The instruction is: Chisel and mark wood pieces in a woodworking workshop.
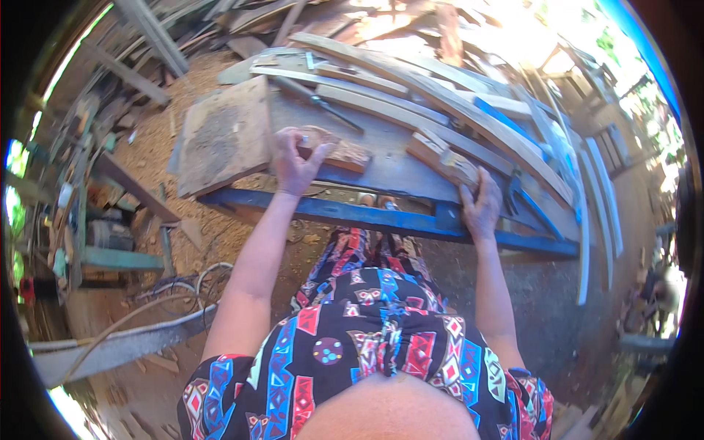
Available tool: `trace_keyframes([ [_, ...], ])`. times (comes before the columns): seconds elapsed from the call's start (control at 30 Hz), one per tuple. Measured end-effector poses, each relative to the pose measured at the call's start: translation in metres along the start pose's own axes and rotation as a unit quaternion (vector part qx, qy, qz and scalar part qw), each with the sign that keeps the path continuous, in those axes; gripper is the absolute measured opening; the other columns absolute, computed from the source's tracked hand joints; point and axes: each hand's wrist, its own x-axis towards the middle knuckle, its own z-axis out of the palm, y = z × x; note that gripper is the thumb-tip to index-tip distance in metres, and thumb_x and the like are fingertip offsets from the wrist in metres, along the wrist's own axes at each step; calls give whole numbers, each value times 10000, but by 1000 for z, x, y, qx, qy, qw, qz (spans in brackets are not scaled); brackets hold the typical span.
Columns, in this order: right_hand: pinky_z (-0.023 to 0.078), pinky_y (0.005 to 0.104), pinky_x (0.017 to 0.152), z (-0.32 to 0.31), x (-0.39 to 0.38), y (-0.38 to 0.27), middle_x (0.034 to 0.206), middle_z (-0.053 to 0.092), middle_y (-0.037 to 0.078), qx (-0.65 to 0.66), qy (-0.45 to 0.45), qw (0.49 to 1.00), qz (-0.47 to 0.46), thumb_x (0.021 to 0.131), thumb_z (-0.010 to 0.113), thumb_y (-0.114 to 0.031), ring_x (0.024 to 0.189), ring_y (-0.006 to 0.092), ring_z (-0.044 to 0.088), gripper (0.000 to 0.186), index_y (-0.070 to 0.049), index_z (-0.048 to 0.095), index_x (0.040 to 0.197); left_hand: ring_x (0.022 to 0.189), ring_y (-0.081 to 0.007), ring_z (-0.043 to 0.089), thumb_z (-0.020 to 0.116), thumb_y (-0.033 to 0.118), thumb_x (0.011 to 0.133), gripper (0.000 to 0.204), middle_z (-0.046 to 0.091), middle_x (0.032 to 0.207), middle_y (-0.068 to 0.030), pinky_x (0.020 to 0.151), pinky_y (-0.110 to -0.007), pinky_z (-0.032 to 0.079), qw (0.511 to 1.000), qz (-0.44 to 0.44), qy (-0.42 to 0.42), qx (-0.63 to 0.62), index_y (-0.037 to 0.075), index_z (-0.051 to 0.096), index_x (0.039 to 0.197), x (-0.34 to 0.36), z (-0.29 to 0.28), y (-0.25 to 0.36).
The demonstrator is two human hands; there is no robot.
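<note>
My left hand (pixel 295 165) has its fingers curled over the near-left end of a short brown wooden block (pixel 341 152) with a rough, carved-looking face. The block rests on the workbench (pixel 396 167). My right hand (pixel 482 204) grips the end of another wooden piece (pixel 456 169) between thumb and fingers; this one looks notched along its length and lies slanting on the bench. A bar clamp (pixel 320 104) sits beyond the left block. Just right of my right hand is a dark metal tool (pixel 511 192), its kind unclear.
Long wooden strips (pixel 440 95) lie across the back and right of the bench. A thick square board (pixel 226 136) covers its left end. A blue rail (pixel 345 213) runs along the front edge. Sawdust (pixel 202 81) and a hose (pixel 121 323) are on the left.
</note>
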Motion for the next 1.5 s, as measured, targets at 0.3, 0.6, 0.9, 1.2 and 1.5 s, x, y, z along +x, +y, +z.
trace_keyframes([
  [0.3,375,437,978,-4,-2,-1,1155,580,154,70,3,997,25,735,765,-319,1111,346,522,611,-62,514,1230,1123,-328,528,707,242,838,539,526,1196,-175,982,-394,421,997,3,19,78,24,465,1268,6,8,2],
  [0.6,343,467,1026,-8,60,-61,1270,509,168,42,-84,992,-88,706,767,-340,1221,347,455,756,-88,431,1335,1190,-367,507,589,270,896,487,473,1313,-193,945,-436,478,987,-9,-39,153,53,488,1321,3,9,-1],
  [0.9,388,450,1008,39,87,-75,1232,510,167,-34,-154,978,-137,766,706,-361,1180,346,463,711,-99,441,1371,1172,-377,500,583,293,904,487,488,1290,-187,996,-455,413,985,-20,-22,170,50,491,1315,0,12,-3],
  [1.2,425,446,964,41,81,-80,1159,529,157,-35,-115,985,-126,787,691,-355,1148,349,497,612,-97,513,1312,1124,-361,529,576,361,904,505,498,1258,-171,953,-454,440,980,-19,-19,196,82,489,1316,2,15,-8],
  [1.5,446,429,933,20,72,-66,1119,551,143,57,-214,958,-180,783,690,-338,1100,332,527,621,-156,513,1350,1079,-367,547,587,366,900,525,501,1223,-162,926,-462,451,979,-23,-34,199,94,462,1330,3,14,-2],
])
